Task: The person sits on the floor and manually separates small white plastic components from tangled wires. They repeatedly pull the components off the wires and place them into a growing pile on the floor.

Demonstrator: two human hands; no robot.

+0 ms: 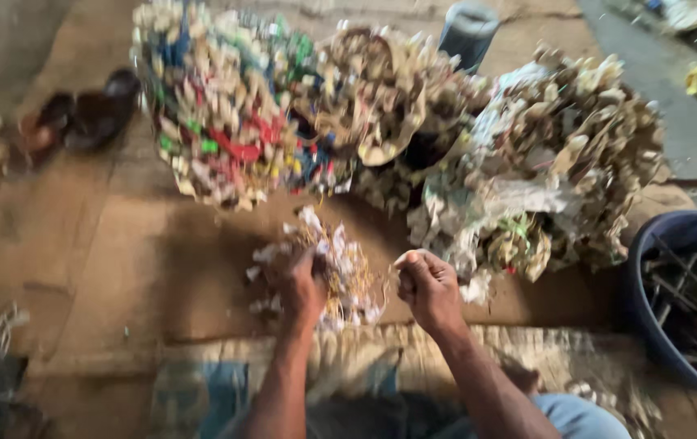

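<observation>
Two hands work one small paper bundle [328, 264]; left hand [298, 286] presses it, fingers closed over it. Right hand [427, 286], just beside, pinches a strand; judged best pulled taut, slowly

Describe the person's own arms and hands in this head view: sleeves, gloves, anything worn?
Both are bare: the left hand and right hand wear no gloves, and no rings, watch or bands can be made out in the blurred frame. The forearms are uncovered up to the bottom edge of the picture, with no sleeve in view.

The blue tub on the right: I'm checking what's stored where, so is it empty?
No, the blue tub holds a jumble of dark metal rods and tools.
</observation>
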